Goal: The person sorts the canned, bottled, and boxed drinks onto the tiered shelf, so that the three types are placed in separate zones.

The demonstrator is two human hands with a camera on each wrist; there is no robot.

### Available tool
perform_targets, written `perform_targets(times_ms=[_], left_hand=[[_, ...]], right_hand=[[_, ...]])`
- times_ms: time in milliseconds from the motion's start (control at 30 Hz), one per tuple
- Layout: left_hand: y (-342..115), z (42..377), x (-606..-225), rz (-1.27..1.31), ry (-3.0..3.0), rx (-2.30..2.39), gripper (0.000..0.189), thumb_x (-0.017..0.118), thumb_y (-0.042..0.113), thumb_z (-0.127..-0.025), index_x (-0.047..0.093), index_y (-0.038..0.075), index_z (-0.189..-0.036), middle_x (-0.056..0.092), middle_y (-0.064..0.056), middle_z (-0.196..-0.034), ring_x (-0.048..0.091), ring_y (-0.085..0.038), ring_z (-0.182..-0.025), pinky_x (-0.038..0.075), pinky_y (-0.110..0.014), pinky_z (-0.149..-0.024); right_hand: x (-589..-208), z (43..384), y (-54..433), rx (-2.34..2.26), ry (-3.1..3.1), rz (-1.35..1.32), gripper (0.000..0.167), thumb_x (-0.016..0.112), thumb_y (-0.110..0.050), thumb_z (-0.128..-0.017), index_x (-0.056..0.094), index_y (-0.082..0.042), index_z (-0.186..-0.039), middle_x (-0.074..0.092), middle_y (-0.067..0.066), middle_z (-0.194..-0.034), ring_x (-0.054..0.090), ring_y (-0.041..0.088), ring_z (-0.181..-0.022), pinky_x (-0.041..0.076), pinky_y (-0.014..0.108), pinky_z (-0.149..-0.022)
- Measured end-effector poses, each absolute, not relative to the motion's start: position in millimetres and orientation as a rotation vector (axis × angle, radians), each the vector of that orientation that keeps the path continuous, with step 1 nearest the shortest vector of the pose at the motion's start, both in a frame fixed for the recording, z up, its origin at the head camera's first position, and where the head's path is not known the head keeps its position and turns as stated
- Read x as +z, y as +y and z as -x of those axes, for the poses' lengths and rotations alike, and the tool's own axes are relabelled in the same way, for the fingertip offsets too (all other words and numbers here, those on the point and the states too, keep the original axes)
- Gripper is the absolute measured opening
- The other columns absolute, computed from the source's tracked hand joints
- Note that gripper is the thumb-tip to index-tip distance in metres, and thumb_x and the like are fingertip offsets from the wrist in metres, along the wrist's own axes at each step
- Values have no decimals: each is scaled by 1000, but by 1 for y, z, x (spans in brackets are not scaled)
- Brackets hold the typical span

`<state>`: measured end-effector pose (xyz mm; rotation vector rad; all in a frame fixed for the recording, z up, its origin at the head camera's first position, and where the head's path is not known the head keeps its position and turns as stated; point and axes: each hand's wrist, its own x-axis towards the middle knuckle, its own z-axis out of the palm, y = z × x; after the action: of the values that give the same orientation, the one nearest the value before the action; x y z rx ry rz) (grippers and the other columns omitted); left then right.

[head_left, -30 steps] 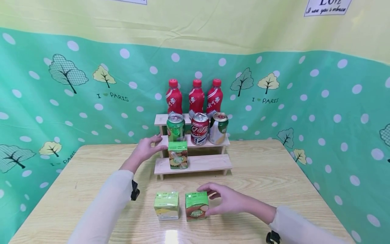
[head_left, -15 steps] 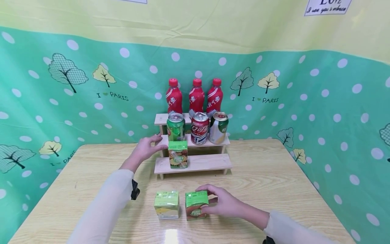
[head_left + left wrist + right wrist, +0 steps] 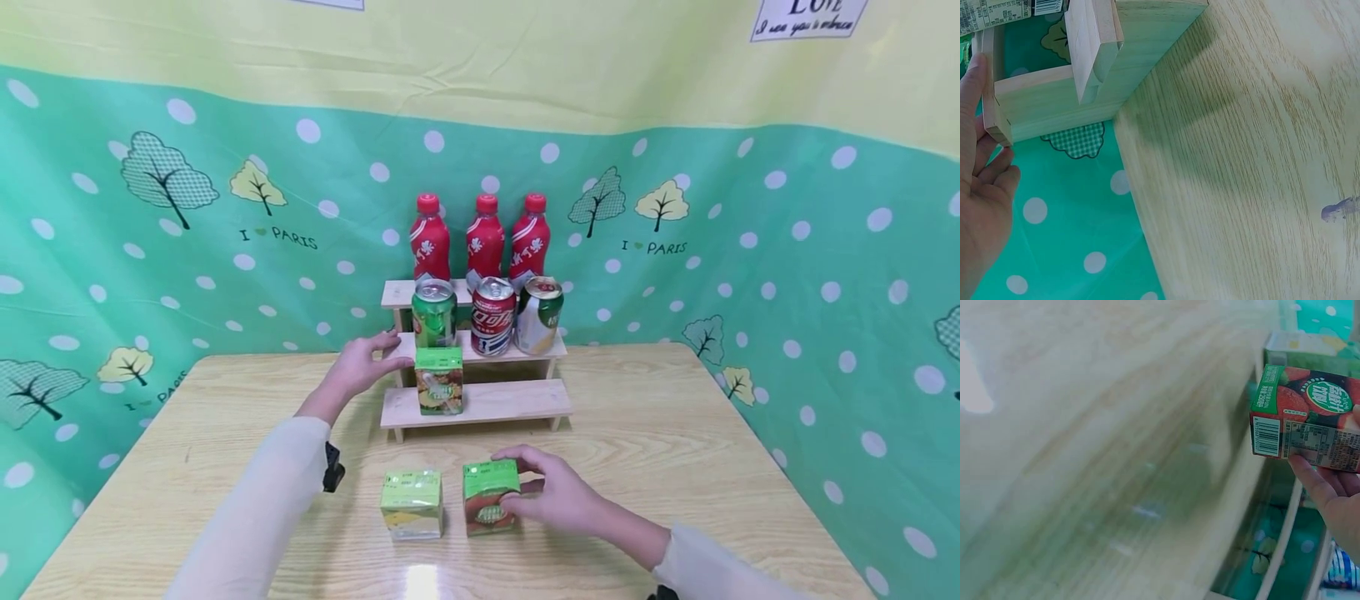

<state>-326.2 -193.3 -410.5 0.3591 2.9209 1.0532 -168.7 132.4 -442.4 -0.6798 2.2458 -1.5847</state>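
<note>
My right hand (image 3: 558,496) grips a green-topped juice box (image 3: 491,498) by its right side, thumb at the front and fingers behind. In the right wrist view the juice box (image 3: 1310,419) shows red fruit pictures and a barcode. My left hand (image 3: 358,367) holds the left end of the middle board of a three-tier wooden shelf (image 3: 517,400). Its thumb and curled fingers pinch the board end (image 3: 996,119) in the left wrist view. A pale yellow-green juice box (image 3: 412,507) stands on the table left of the held one. Another juice box (image 3: 440,383) stands on the lowest tier, at its left.
On the middle tier stand a green can (image 3: 434,315), a red can (image 3: 493,321) and a white-and-green can (image 3: 538,317). Red bottles (image 3: 486,242) line the top tier. A patterned cloth (image 3: 300,208) hangs behind the wooden table (image 3: 645,433).
My right hand has closed in on the juice box and shifted it slightly right and away from me, off its earlier spot. The left hand stays on the shelf.
</note>
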Motion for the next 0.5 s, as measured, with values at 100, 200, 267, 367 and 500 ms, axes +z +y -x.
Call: perform_targets(times_ms=[100,200,267,367,500], left_hand=[[-193,326,-411,-360,2921,1051,86,59,68,-73,48,12,-138,37,-11,-149,27,-34,-140,32,-53,-110],[-193,326,-411,-366,2926,1057,86,59,68,-73,48,12,-137,37,-11,-149,28,-34,-140,33,-53,-110],[-194,327,-412,-369,2928,1060,86,59,68,-73,49,12,-137,37,-10,-149,28,-34,-140,33,-52,-110],[-194,327,-412,-370,2927,1063,86,59,68,-73,48,11,-137,37,-10,-149,28,-34,-140,33,-52,-110],[-194,327,-412,-371,2922,1068,85,60,67,-74,48,11,-137,38,-11,-148,28,-34,-140,32,-53,-110]], right_hand=[[-436,173,136,-1608,2284,682,53,73,-12,-81,51,-3,-128,57,16,-117,60,16,-101,55,25,-87],[-427,179,141,-1632,2330,682,53,73,-11,-80,51,-4,-128,58,17,-115,61,20,-101,55,26,-87],[-420,184,143,-1635,2372,678,53,74,-12,-79,52,-4,-127,58,16,-114,61,21,-101,55,25,-88],[-409,191,146,-1631,2437,666,53,74,-12,-79,53,-7,-127,60,16,-112,62,22,-100,55,25,-86],[-395,200,149,-1657,2472,636,52,73,-9,-80,52,-9,-128,60,16,-113,62,23,-99,56,25,-83]])
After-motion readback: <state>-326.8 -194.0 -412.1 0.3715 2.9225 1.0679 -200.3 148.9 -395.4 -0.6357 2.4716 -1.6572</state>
